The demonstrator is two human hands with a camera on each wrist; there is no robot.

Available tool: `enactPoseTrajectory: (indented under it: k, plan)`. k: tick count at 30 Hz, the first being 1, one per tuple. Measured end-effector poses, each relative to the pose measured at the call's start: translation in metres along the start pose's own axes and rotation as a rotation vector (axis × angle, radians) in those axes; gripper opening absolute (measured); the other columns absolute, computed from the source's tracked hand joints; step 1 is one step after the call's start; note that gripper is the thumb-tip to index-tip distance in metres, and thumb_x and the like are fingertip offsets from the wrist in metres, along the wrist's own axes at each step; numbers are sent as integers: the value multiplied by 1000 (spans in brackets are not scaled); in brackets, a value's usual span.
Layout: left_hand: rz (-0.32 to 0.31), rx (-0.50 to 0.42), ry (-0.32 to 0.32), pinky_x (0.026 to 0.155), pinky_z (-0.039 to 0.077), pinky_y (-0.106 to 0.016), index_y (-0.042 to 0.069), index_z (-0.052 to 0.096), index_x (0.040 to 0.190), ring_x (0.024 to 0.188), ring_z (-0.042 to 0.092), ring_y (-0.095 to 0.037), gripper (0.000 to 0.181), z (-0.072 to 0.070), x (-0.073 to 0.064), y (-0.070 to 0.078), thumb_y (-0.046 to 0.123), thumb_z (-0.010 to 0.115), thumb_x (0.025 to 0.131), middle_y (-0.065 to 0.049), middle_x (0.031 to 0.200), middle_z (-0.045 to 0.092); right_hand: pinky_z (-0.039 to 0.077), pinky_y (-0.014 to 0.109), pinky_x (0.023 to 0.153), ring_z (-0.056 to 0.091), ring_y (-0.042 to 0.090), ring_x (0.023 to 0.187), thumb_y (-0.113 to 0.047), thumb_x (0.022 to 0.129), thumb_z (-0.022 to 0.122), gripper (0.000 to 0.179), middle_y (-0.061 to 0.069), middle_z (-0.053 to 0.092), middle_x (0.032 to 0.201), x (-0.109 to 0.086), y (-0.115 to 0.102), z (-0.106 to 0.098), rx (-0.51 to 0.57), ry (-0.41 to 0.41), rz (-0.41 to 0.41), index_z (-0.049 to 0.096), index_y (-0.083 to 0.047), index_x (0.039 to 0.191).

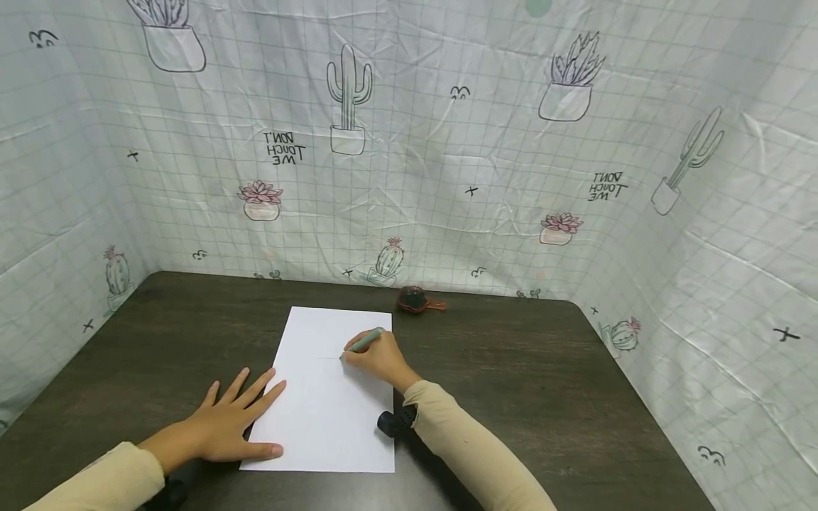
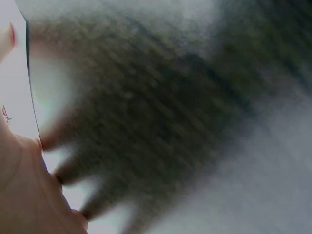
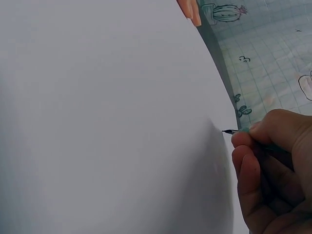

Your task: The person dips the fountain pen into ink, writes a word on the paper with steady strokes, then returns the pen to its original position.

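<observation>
Your right grip (image 1: 377, 357) is closed in a pinch around the pen (image 1: 364, 341), whose nib stands at the right end of a faint line (image 1: 328, 358); whether nib and paper (image 1: 326, 426) actually touch is hard to tell. The paper lies beneath this grip, extending left and toward you. Your left grip (image 1: 226, 427), spread flat and grasping nothing, rests across the paper's left edge. For an even stroke, a light pinch, constant slant and steady left grip should serve. Just beyond the right grip, a small handled object (image 1: 413, 299) lies on the tabletop (image 1: 543, 397); nearer you, the wrist camera (image 1: 393, 424) overlaps the paper's right edge and could snag it.
</observation>
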State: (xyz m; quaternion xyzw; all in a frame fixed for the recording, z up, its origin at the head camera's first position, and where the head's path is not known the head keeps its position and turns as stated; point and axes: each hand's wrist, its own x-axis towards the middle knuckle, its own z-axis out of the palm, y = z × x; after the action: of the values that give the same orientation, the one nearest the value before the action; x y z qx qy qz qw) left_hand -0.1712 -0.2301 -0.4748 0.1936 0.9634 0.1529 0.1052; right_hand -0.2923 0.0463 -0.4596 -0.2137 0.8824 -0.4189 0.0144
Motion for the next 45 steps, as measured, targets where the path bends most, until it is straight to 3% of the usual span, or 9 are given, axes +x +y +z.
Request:
enactPoseTrajectory:
  k: [8, 17, 31, 40, 45]
  plan:
    - [21, -48, -28, 96, -4, -80, 24, 21, 154, 141, 1, -53, 98, -9, -4, 7, 73, 58, 77, -10, 161, 8, 46, 20, 56, 55, 5, 61, -14, 82, 72, 4, -5, 68, 71, -3, 4, -4, 16, -2, 11, 76, -15, 84]
    - [19, -41, -45, 97, -2, -79, 23, 22, 154, 142, 0, -52, 98, -13, -5, 12, 73, 58, 78, -10, 161, 7, 48, 21, 55, 58, 5, 59, -13, 82, 72, 5, -4, 70, 73, -6, 8, -7, 17, 2, 36, 77, -15, 84]
    - [16, -35, -40, 97, -2, -79, 24, 22, 154, 142, 1, -51, 98, -12, -4, 10, 74, 57, 77, -8, 162, 7, 48, 22, 54, 59, 6, 58, -14, 82, 73, 4, -3, 69, 71, -9, 14, -13, 39, 13, 37, 77, -14, 84]
    - [39, -50, -9, 96, -6, -80, 30, 21, 154, 141, 2, -52, 96, -4, -1, 1, 74, 57, 77, -5, 162, 6, 47, 22, 50, 61, 6, 55, -14, 82, 73, 5, -3, 69, 67, -9, 12, -15, 20, 14, 32, 77, -14, 85]
    - [33, -51, -21, 95, -5, -80, 28, 21, 154, 141, 2, -52, 97, -6, -2, 3, 74, 57, 77, -7, 162, 7, 49, 22, 53, 61, 6, 58, -14, 83, 74, 4, -3, 71, 71, -9, 12, -12, 67, 32, 8, 77, -14, 84]
